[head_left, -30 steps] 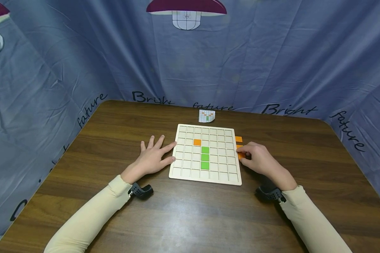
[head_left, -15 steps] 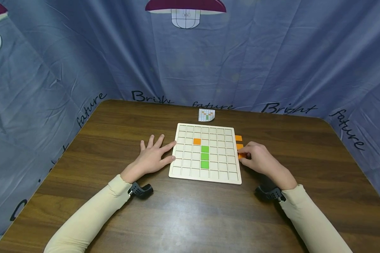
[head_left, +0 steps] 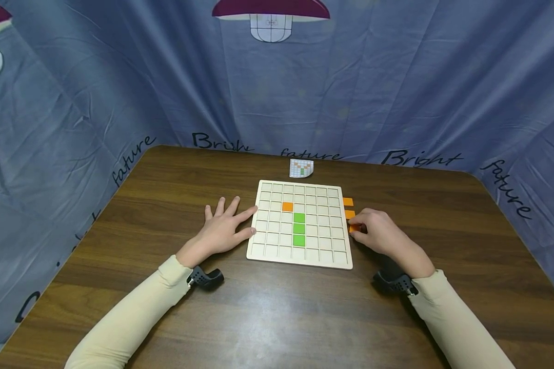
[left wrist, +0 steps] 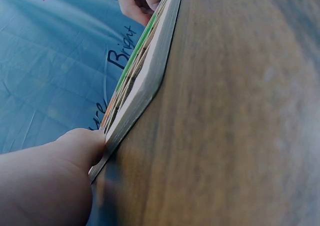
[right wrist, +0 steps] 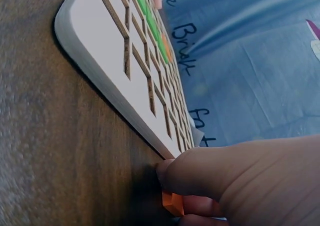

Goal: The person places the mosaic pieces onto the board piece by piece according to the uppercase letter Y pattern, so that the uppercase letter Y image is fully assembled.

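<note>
A pale square grid board (head_left: 280, 256) lies flat on the table. One orange tile (head_left: 287, 206) and a column of three green tiles (head_left: 299, 229) sit in its cells. My left hand (head_left: 219, 231) lies spread on the table, its thumb and index finger touching the board's left edge. Beside the right edge, my right hand (head_left: 374, 229) pinches an orange tile (right wrist: 173, 203) between thumb and fingers, which hide much of it. Just beyond those fingers, more orange tiles (head_left: 348, 202) lie along the board's side.
Behind the board lies a small printed card (head_left: 301, 168) with a coloured grid pattern. The wooden table (head_left: 277, 318) ends at a blue curtain (head_left: 268, 97) that hangs at the back and both sides.
My right hand has shifted very slightly to the right, away from the board's edge, with the orange tile in its fingers. The left hand and the tiles on the board stay put.
</note>
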### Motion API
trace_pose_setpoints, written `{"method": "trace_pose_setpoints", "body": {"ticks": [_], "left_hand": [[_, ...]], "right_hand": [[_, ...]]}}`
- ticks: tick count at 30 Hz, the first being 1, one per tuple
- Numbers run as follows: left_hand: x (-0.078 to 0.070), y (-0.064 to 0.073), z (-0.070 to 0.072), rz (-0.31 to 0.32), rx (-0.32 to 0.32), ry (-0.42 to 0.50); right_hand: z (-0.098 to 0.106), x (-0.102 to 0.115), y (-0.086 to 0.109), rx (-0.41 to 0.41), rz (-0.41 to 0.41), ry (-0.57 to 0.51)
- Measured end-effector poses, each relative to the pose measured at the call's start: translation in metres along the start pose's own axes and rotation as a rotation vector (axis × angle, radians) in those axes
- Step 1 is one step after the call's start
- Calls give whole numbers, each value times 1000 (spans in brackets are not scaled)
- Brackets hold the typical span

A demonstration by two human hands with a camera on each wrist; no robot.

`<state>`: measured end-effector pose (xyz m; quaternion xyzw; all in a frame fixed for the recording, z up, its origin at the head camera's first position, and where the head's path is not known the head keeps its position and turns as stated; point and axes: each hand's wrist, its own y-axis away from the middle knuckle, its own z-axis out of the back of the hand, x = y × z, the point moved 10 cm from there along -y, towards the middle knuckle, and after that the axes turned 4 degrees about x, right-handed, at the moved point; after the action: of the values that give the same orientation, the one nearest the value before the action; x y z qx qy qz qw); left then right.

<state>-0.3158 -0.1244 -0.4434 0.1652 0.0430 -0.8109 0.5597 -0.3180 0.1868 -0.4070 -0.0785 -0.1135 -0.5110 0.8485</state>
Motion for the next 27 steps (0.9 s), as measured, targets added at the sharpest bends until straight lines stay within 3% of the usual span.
{"method": "trace_pose_setpoints", "body": {"ticks": [27], "left_hand": [[0, 0, 1, -11, -13, -2]], "right_hand": [[0, 1, 2, 3, -1, 10]]}}
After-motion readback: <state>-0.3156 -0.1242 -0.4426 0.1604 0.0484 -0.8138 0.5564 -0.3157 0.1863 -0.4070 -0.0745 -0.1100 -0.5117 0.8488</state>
